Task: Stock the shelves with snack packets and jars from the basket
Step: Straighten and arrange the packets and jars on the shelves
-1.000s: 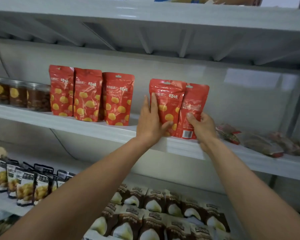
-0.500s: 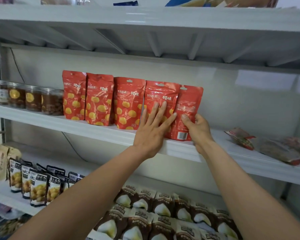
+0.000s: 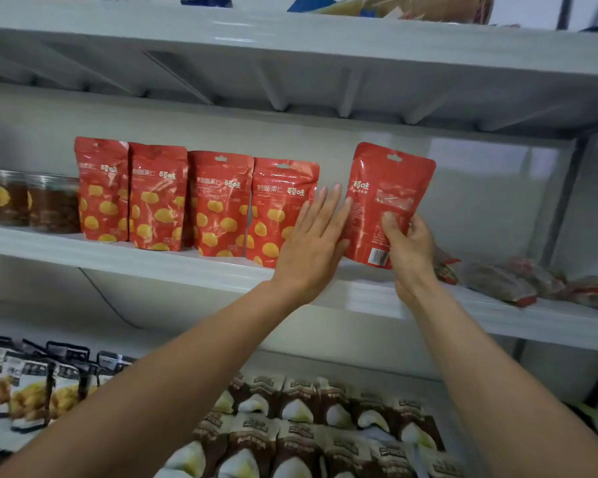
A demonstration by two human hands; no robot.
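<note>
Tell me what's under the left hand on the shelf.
The left hand lies open over the lower right corner of the rightmost standing red packet and the front edge of the shelf. That corner is covered from view.

A shop aisle, shown by tiered pale grey metal shelving (image 3: 152,262) stocked with repeated goods. Left of the left hand (image 3: 311,250), four identical glossy red snack pouches (image 3: 218,201) stand facing out, with clear plastic jars (image 3: 52,205) beyond. Below that hand lie rows of matching brown-and-white packets (image 3: 301,439).
</note>
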